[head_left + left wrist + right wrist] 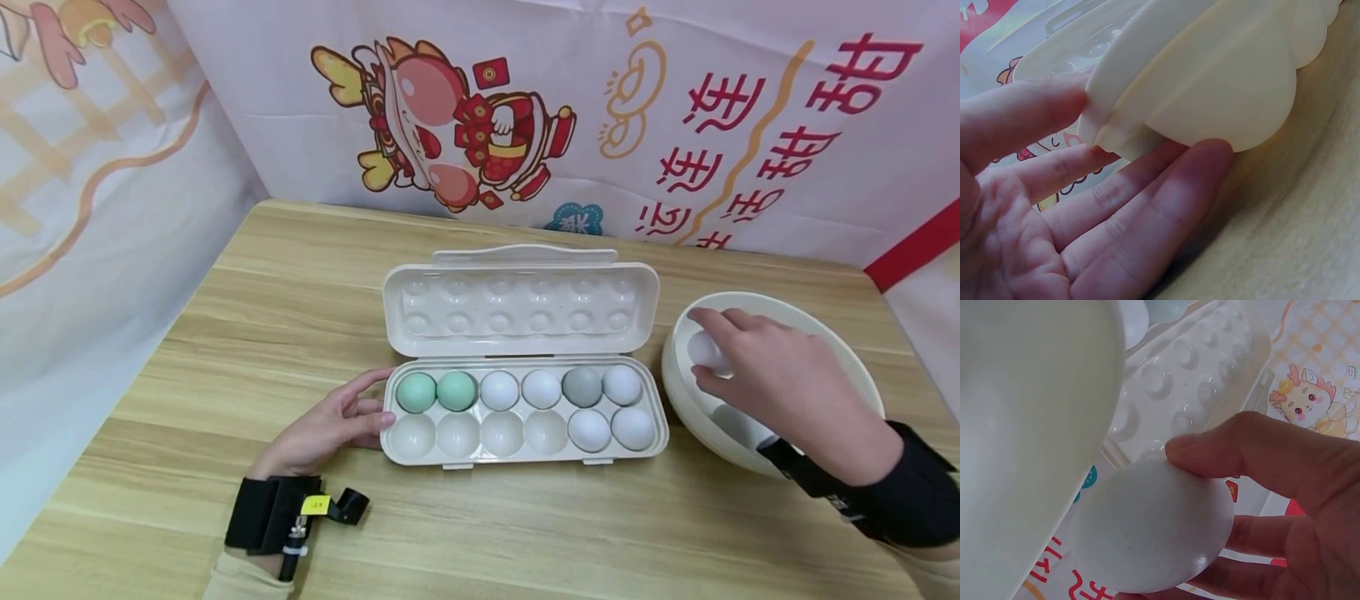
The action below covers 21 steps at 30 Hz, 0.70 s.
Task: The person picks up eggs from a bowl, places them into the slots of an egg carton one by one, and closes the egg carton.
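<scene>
A white egg (1154, 528) is pinched between the thumb and fingers of my right hand (787, 383), over the left part of a white bowl (862, 375). To the left of the bowl lies an egg carton (525, 458), its lid (517, 342) swung back. My left hand (330, 425) grips the carton's left end, with fingers reaching beneath the rim (1116, 94). In the carton's back row sit two green eggs (437, 392), several white eggs (542, 389) and a grey egg (582, 387). Two more white eggs (588, 429) fill the right end of the front row.
The carton and bowl stand on a wood-grain table (247, 333). Behind the table hangs a white printed cloth (285, 125) with a cartoon figure and red characters. Black straps (277, 512) with small cameras circle both wrists.
</scene>
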Each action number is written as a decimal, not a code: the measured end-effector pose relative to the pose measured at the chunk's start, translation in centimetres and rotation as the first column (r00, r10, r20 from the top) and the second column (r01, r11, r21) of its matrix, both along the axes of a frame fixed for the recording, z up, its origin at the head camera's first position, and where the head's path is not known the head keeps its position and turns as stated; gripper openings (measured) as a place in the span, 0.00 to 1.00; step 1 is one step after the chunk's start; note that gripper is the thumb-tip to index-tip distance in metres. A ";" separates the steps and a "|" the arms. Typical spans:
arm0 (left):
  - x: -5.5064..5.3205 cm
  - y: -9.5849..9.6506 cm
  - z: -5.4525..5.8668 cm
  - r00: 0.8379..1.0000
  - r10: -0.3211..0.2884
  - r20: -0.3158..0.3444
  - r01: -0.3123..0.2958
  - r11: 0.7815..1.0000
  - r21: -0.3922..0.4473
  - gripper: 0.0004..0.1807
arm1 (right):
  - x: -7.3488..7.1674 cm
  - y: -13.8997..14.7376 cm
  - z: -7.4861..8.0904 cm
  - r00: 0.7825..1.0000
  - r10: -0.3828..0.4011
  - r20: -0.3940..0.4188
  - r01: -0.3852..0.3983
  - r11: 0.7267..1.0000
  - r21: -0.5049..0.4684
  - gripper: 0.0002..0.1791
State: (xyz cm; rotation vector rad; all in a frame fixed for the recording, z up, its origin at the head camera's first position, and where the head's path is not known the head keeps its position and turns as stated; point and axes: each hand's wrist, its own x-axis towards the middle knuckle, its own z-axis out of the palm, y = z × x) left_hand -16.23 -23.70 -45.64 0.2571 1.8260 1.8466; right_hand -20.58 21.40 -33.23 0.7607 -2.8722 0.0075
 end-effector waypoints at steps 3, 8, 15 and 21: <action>0.0 0.0 0.0 1.000 0.000 -0.004 0.000 1.000 0.002 0.34 | -0.1 -0.3 0.0 1.000 0.001 0.015 -0.001 1.000 -0.001 0.34; 0.0 0.0 0.0 1.000 0.003 0.000 -0.003 1.000 0.004 0.34 | 0.2 -1.1 0.2 0.998 -0.032 0.055 0.032 0.999 0.017 0.35; 0.1 -0.1 0.0 1.000 0.005 0.004 -0.005 1.000 0.006 0.34 | 0.8 -2.7 -0.3 0.999 0.039 0.003 -0.039 0.998 -0.044 0.32; 0.1 0.0 -0.1 1.000 0.009 0.013 -0.009 1.000 -0.001 0.35 | 1.2 -3.8 -0.5 0.998 0.058 -0.002 -0.058 0.995 -0.079 0.33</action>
